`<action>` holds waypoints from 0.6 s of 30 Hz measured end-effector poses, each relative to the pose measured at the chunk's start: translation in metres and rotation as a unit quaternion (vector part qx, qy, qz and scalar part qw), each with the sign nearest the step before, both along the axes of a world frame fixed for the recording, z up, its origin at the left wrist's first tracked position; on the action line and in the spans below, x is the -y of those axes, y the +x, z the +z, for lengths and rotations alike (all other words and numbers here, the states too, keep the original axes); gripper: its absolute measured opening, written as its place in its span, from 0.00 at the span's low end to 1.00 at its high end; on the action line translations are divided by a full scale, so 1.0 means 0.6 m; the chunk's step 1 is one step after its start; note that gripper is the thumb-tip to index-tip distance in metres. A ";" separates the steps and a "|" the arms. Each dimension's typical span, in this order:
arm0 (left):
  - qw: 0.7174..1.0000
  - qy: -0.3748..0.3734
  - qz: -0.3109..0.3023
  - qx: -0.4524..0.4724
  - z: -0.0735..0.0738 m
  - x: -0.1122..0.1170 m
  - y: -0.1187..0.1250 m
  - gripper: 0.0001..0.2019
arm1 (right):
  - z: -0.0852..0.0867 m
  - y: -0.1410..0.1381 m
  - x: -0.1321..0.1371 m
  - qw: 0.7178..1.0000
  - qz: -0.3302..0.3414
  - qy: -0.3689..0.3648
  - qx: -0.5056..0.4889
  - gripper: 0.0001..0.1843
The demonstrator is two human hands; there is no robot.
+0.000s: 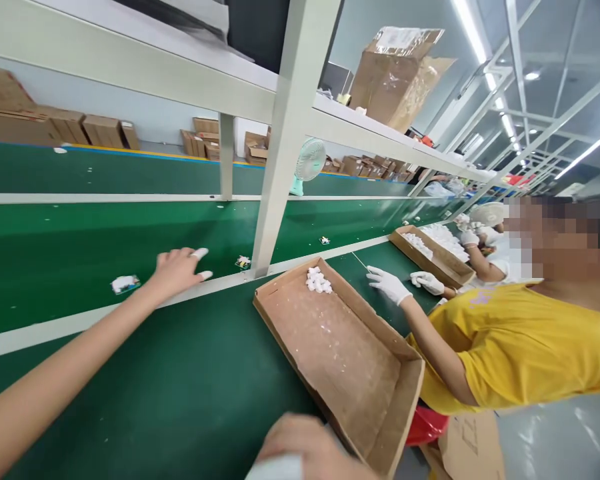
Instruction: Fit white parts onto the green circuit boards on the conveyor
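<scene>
My left hand point(180, 270) is stretched out over the green conveyor belt point(55, 260), fingers spread, with white cots on the fingertips and nothing in it. It lies between two small white pieces on the belt, one to its left point(125, 284) and one to its right point(243, 262). My right hand point(305, 450) sits at the bottom edge, curled, with something white point(276, 470) at its fingers that I cannot make out. It is beside the near corner of a flat cardboard tray point(403, 413), which holds a small heap of white pieces point(319, 281) at its far end.
A white frame post point(285, 167) stands at the belt's edge behind the tray. To the right a person in a yellow shirt rests white-gloved hands point(387, 283) on the green bench. Farther along sit another cardboard tray point(430, 257), a small fan point(309, 160) and boxes point(395, 73) on the shelf.
</scene>
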State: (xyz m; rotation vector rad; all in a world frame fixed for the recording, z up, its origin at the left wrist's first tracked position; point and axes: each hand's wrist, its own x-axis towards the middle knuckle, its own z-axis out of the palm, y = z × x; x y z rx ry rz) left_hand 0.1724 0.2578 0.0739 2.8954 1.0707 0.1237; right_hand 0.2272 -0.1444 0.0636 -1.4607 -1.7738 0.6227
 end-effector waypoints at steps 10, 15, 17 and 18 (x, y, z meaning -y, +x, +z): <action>0.990 -0.048 -0.128 -0.025 -0.066 0.010 0.165 0.16 | 0.118 0.432 -0.258 0.885 -0.413 -0.106 0.186 0.22; 0.991 -0.039 -0.128 0.003 -0.078 -0.007 0.181 0.18 | 0.083 0.436 -0.277 0.857 -0.406 -0.154 0.277 0.14; 0.989 -0.047 -0.142 0.008 -0.077 -0.012 0.197 0.19 | 0.075 0.424 -0.260 0.845 -0.400 -0.180 0.306 0.12; 0.987 -0.054 -0.150 0.009 -0.075 -0.014 0.206 0.19 | 0.072 0.418 -0.249 0.841 -0.393 -0.194 0.318 0.12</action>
